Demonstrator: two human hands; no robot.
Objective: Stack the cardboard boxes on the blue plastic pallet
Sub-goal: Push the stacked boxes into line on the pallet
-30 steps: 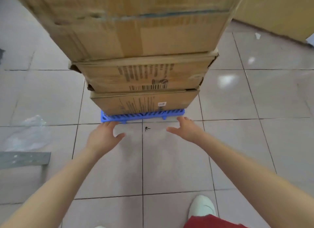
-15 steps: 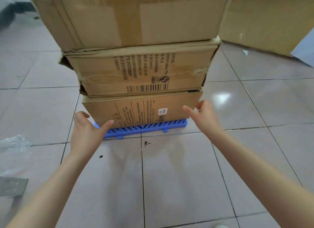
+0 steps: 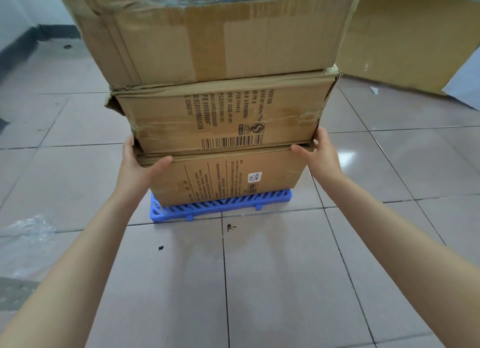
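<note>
Head view: three brown cardboard boxes stand stacked on the flat blue slatted plastic pallet (image 3: 223, 207), at 12 o'clock from the person. Left hand (image 3: 137, 163) clasps the near-left corner at the seam between the bottom brown cardboard box (image 3: 228, 176) and the barcoded middle cardboard box (image 3: 220, 119), thumb on the front face. Right hand (image 3: 318, 153) clasps the near-right corner likewise, fingers round the side (fingertips hidden). Likely squaring the stack, since the large taped top cardboard box (image 3: 213, 33) overhangs. Loose clear plastic film (image 3: 26, 233) lies at 9 o'clock.
</note>
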